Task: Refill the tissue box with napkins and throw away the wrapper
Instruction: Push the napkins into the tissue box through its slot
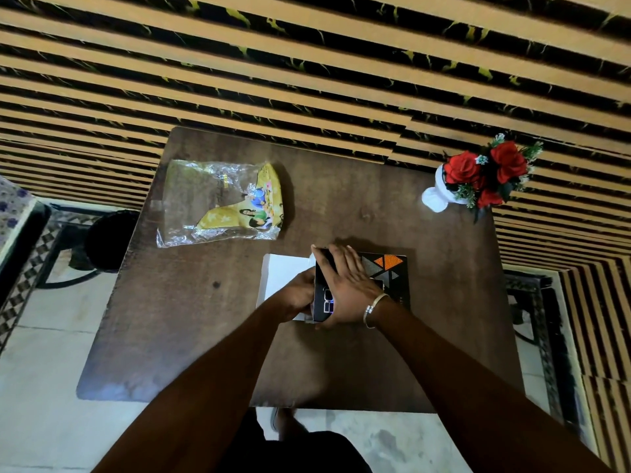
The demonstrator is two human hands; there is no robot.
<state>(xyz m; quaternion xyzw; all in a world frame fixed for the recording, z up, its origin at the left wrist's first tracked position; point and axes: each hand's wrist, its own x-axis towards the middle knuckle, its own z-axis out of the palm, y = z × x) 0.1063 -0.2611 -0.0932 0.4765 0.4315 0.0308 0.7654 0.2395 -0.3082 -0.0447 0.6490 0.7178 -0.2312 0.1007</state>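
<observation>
Tissue box [389,268] being filled at the middle of the table [205,336].
The black box lies flat; white napkins [280,274] stick out of its open left end. The left hand [297,297] curls on the napkins, and the right hand [345,285] lies flat across the box top, fingers straight. The wrapper [222,203] lies apart at the far left, red roses in a white vase [478,175] at the far right corner. A dark bin [109,240] stands on the tiled floor [44,370] before a striped wall [307,63].

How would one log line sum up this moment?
step: filling box | left hand: at box's open end, on napkins | right hand: flat on box | wrapper: on table, not binned
</observation>
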